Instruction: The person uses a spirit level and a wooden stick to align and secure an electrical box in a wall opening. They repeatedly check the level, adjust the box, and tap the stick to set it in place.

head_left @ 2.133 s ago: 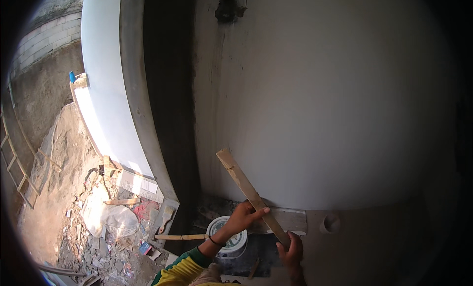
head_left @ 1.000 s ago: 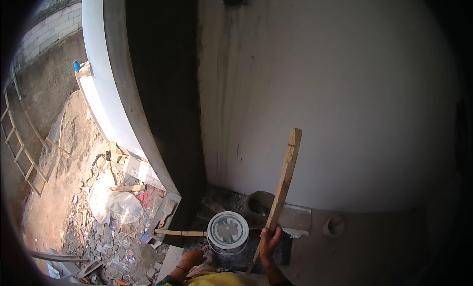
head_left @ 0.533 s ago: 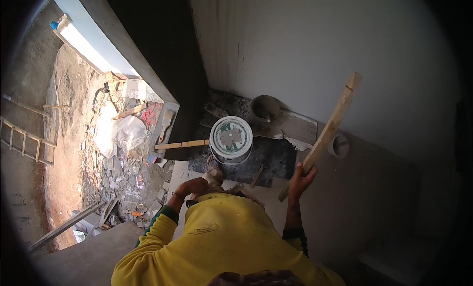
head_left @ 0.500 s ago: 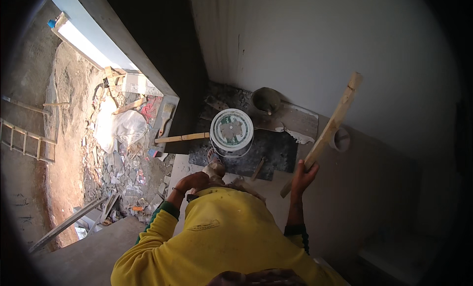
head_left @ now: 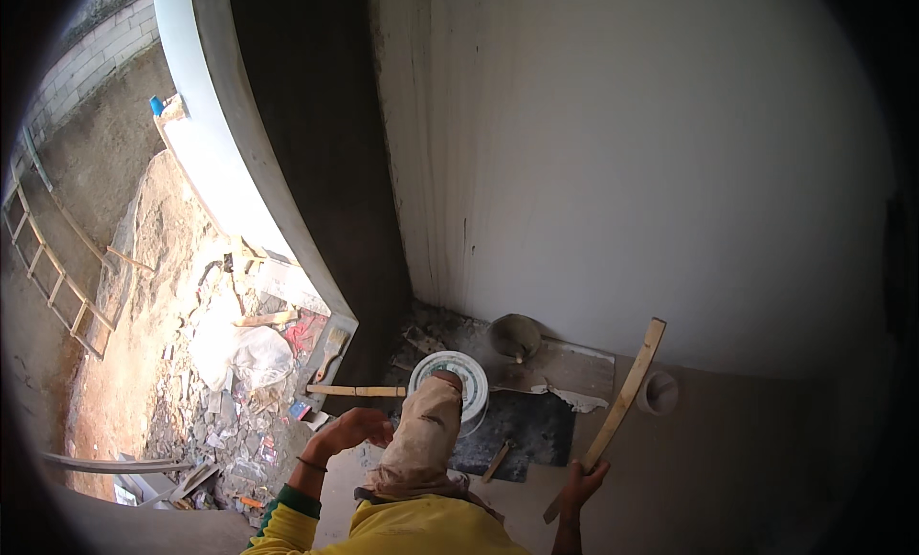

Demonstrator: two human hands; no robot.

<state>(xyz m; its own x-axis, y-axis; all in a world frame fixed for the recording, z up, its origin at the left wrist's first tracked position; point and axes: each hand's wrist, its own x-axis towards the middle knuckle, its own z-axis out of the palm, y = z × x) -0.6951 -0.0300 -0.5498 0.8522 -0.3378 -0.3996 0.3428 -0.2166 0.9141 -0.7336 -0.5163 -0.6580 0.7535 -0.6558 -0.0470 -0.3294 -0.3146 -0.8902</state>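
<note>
Head view: you have tipped your gaze up, so more of the pale wall [head_left: 651,172] shows than half a second ago.
Wooden stick: it slants up and to the right from your right side [head_left: 622,392], its far end in front of the wall's foot.
Right grip: it is wrapped around the stick [head_left: 582,483] near its lower end, just as it was.
Left grip: it has lifted from your waist and now hangs [head_left: 352,431] beside your leg, fingers loosely bent, with nothing visible in it.
Raised leg: new here; the beige trouser leg [head_left: 428,426] now reaches over the lidded white bucket [head_left: 476,388] and hides part of its lid. Whether it rests there, you cannot tell.
Upshot: the stick appears secure in one hand, the other seems free, and the lid is partly taken up by your leg.
Floor around: a black sheet [head_left: 536,426] lies by the bucket with a short wood piece [head_left: 496,461] on it; a grey pail [head_left: 514,337] stands behind, near the wall.
Ledge: a paintbrush [head_left: 332,352] lies on it at your left.
</note>
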